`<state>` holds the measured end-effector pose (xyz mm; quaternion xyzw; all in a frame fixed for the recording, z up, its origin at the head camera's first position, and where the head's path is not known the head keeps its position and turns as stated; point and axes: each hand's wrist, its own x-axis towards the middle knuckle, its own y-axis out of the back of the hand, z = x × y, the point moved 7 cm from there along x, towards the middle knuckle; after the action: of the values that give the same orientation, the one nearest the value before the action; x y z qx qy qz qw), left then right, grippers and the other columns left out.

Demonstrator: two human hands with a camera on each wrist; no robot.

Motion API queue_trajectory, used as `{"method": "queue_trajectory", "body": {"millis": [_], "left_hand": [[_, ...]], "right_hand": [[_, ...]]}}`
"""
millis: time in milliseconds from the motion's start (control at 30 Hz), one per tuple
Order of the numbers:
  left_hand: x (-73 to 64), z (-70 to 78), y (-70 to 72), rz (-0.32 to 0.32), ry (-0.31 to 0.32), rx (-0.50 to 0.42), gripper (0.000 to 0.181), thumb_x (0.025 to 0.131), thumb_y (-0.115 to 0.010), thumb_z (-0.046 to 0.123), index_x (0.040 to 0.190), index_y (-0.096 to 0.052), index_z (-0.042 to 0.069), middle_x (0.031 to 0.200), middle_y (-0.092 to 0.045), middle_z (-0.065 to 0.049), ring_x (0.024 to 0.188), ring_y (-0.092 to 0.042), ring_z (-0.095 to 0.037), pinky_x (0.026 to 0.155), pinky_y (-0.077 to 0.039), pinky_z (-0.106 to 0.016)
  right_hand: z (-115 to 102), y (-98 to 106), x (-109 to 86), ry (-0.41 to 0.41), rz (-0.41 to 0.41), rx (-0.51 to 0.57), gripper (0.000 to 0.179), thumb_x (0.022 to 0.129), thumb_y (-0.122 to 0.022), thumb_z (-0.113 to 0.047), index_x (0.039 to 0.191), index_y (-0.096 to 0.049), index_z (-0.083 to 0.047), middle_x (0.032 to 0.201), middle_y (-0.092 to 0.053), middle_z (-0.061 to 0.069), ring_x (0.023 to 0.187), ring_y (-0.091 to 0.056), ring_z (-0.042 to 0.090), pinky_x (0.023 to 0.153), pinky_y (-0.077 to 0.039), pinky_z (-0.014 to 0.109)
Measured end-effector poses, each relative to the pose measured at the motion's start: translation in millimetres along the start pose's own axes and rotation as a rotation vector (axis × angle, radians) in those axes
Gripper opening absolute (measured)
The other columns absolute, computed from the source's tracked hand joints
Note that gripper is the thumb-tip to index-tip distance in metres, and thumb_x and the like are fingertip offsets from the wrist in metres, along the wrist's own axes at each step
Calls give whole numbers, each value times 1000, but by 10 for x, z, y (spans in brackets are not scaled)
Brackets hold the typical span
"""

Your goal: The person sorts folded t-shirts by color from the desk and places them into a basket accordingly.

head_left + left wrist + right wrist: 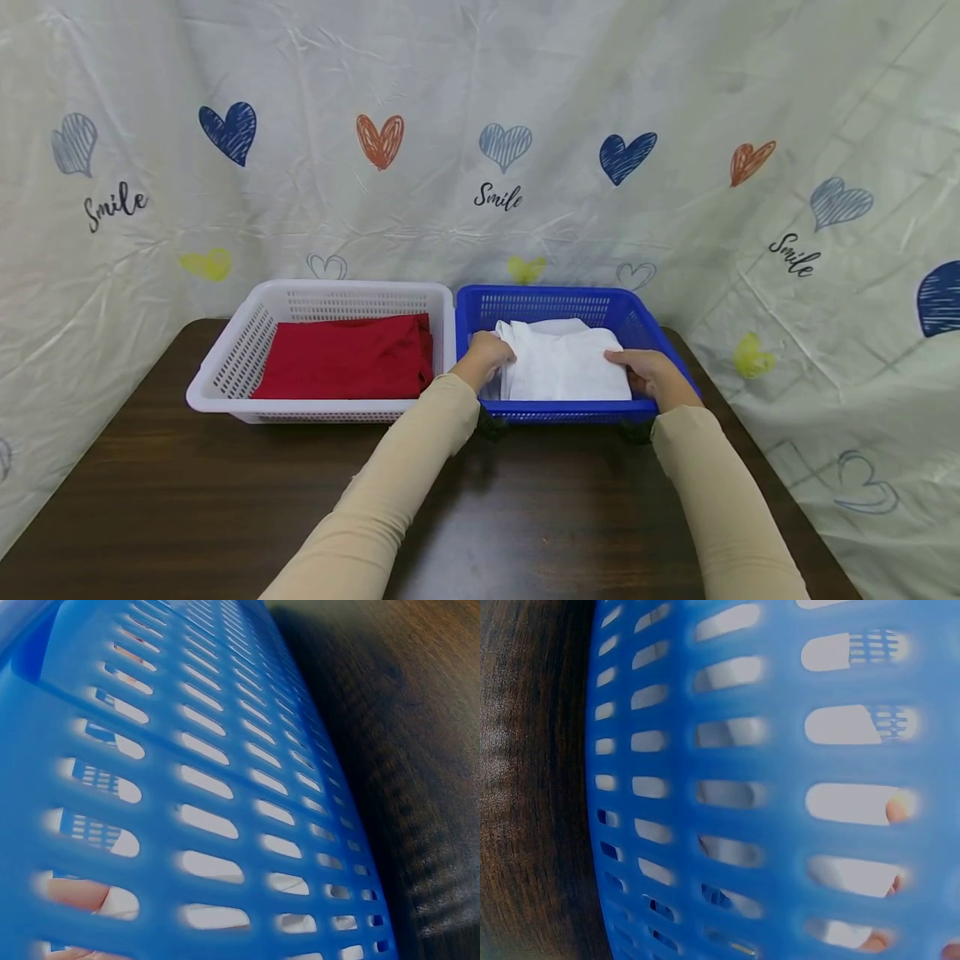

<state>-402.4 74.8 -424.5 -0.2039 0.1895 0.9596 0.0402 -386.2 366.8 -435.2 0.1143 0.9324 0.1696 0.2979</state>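
A folded white cloth (566, 358) lies in the blue plastic basket (570, 407) on the right half of the table. My left hand (487, 354) grips the cloth's left edge, its fingers curled there. At the opposite edge, my right hand (651, 371) pinches the cloth with the thumb laid on top; its other fingers are partly hidden. Both wrist views face the slotted basket wall (161, 772) from outside. Through the slots, white cloth (847, 802) shows, along with bits of fingers (897, 808) of the right hand.
Left of the blue basket, close against it, stands a white slotted basket (322, 406) with a folded red cloth (345, 358) inside. Both sit toward the back of a dark wooden table (225, 500). Behind hangs a pale curtain (450, 67) printed with hearts.
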Motion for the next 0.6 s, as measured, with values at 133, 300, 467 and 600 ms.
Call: {"method": "queue_trajectory", "body": {"millis": [133,300,467,600], "left_hand": [[310,-93,-84,26,-6,56,73,85,-72,9,147,-36,-8,154,-39,-19,122,-58,-26,92,-57,-35],[159,-27,-40,29,-2,63,76,85,-67,3,151,-30,-10,158,-34,-20,102,-61,-27,81,-58,-36],[122,-16,-34,24,-13,87,76,86,-53,-3,154,-20,-9,162,-25,-21,53,-37,-17,46,-36,-28],[-9,4,2,43,-6,74,72,89,-58,-1,153,-26,-7,161,-30,-18,66,-44,-17,55,-42,-27]], "right_hand": [[12,16,25,-9,14,-3,74,90,-74,-29,149,-41,2,87,-63,-2,69,-62,8,68,-59,22],[15,13,24,-11,26,-31,69,94,-68,-27,150,-39,2,101,-63,4,73,-61,11,68,-59,22],[23,11,47,-12,48,-59,71,95,-67,-27,151,-35,2,136,-55,15,87,-60,16,87,-59,30],[36,18,83,-13,55,-68,72,95,-67,-28,152,-34,2,144,-51,18,93,-60,18,100,-54,34]]}}
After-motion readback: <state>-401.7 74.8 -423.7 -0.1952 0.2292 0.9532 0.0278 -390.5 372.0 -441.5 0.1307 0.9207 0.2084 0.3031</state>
